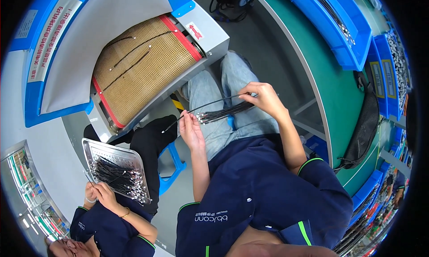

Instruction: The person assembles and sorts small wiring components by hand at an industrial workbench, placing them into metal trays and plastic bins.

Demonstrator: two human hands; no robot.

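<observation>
A thin black cable (210, 105) with a small metal end stretches between my two hands above my lap. My left hand (192, 129) pinches it between thumb and fingertips, and its free end sticks out to the left. My right hand (264, 98) is closed on the same cable farther right, with thumb and fingers together. Just below lies a bundle of black cables (225, 113) with silver connectors, over my jeans; its right end reaches under my right hand. Whether that hand also grips the bundle, I cannot tell.
Ahead on the left, a machine's tan mesh belt (143, 69) carries several black cables. A co-worker at left handles cable over a perforated metal tray (145, 167) of cables. On my right runs a green table (308, 29) with blue bins (357, 56) and a black mesh pouch (363, 127).
</observation>
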